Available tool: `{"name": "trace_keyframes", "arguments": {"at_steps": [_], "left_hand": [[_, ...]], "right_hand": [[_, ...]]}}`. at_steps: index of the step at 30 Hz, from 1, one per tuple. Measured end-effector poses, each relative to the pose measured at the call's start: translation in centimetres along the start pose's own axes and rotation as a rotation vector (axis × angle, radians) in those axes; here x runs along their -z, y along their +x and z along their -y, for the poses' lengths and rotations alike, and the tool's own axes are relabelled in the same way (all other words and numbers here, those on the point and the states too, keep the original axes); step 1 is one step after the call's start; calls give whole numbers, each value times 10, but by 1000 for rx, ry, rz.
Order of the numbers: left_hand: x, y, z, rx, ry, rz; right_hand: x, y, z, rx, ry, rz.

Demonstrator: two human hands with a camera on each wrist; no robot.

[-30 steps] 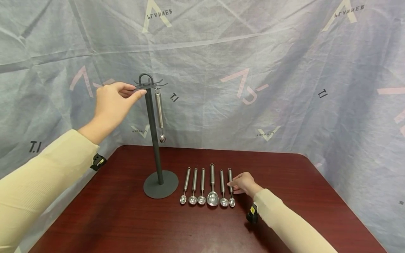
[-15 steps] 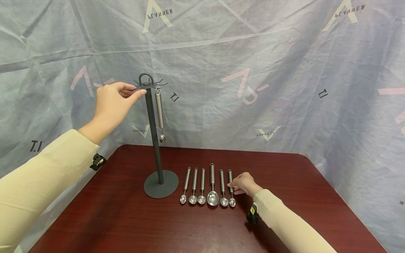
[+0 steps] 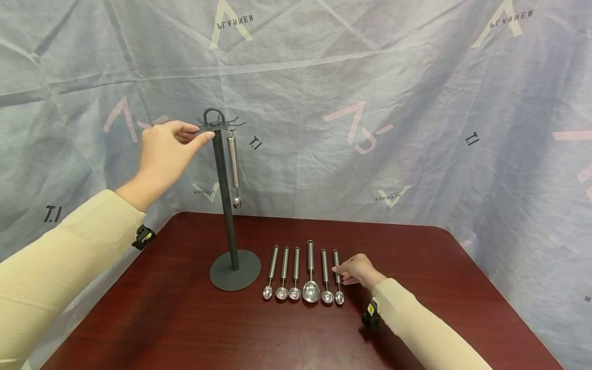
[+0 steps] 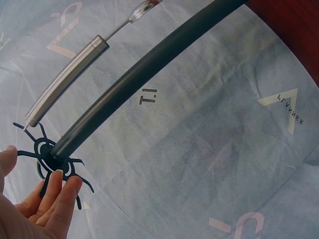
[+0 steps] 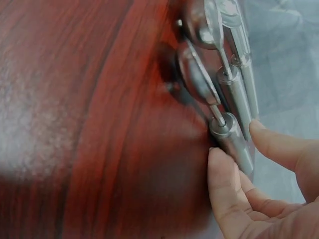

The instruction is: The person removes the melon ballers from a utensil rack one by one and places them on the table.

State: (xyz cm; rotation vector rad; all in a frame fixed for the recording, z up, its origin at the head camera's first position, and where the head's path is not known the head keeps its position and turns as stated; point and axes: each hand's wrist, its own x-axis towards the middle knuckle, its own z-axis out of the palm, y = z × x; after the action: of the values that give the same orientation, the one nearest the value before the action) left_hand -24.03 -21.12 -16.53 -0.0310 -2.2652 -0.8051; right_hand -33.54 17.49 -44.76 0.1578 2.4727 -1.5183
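Observation:
My left hand holds the hooked top of a dark grey utensil stand, its thumb and fingers around the hooks in the left wrist view. From one hook hangs a steel melon baller, head down. On the table, my right hand pinches the handle of the rightmost steel melon baller, which has a small oval bowl. The right wrist view shows thumb and fingers on either side of that handle. The upper end of the handle is partly hidden there.
Left of the right hand, several more steel scoops lie in a row, handles pointing away; a larger scoop is among them. The stand's round base rests left of the row on the dark red table. A grey printed cloth hangs behind.
The rightmost melon baller's handle end has shifted slightly toward the person at my right hand. My left hand keeps its hold on the stand.

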Motion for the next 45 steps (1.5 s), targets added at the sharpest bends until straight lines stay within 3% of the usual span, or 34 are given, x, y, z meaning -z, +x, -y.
{"name": "trace_keyframes", "arguments": {"at_steps": [12,27,36,45], "left_hand": [[0,-2,0,-9,-10,-45],[-3,1,2,-39,-17,-82],[-2,3,0,-14,-18,-75],[-1,2,-2,-10,-17,-81]], "right_hand": [[9,4,7,-2,42,-19],[11,2,33,26,75,-11],[9,2,58,96,102,18],[2,-10,89,124,122,57]]}}
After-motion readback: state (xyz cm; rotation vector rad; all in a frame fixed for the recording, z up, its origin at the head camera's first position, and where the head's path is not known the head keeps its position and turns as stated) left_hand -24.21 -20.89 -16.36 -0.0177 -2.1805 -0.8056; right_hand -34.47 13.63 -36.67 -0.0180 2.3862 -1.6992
